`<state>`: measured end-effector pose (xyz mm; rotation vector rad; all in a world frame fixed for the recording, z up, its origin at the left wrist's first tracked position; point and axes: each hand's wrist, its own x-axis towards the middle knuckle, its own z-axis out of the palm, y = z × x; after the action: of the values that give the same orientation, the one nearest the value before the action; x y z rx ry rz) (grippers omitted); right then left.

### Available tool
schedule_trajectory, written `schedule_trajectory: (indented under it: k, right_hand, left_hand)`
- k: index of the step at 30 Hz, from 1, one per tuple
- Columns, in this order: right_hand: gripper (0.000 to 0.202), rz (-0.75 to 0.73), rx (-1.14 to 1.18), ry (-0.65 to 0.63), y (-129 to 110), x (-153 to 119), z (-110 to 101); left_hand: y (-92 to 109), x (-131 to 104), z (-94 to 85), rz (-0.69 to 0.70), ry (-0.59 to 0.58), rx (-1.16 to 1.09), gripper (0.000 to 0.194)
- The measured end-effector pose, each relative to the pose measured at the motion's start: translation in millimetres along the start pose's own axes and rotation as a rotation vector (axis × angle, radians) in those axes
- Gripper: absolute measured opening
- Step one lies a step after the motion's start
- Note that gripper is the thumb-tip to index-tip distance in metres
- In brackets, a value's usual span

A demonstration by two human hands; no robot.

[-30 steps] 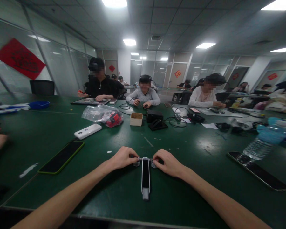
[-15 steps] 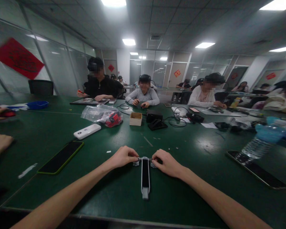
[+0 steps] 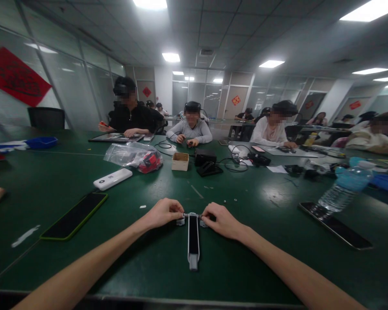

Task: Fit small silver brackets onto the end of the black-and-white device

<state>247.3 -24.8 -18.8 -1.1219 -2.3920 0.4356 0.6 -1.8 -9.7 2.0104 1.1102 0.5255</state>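
A narrow, long piece point(image 3: 193, 241) with a black top, white rim and grey near end lies on the green table in front of me. At its far end, a thin rod sticks out to both sides, with a small grey part on each side. My left hand point(image 3: 164, 213) pinches the left small grey part point(image 3: 180, 221) between thumb and fingers. On the other side, my right hand point(image 3: 221, 219) is closed on the right small grey part point(image 3: 203, 222), which its fingers partly cover.
A green-rimmed phone point(image 3: 74, 217) and white power bank point(image 3: 113, 178) lie left. Ahead are a plastic bag with red items point(image 3: 132, 157), a small box point(image 3: 180, 162) and a black stand point(image 3: 209, 168). Right, a water bottle point(image 3: 344, 189) rests by another phone point(image 3: 336, 226). Several people sit around.
The view has turned slightly right, so everything sits a little further left. Both hands keep their hold on the small parts. A neighbour's hand at the left edge has moved partly out of view.
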Motion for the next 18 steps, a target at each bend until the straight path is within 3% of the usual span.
schedule_trajectory:
  k: [18]
  right_hand:
    - [0.006, -0.019, 0.002, 0.023, 3.2, 2.3, 5.4]
  left_hand:
    - [7.3, -4.1, 3.4, 0.057, 0.024, 0.179, 0.022]
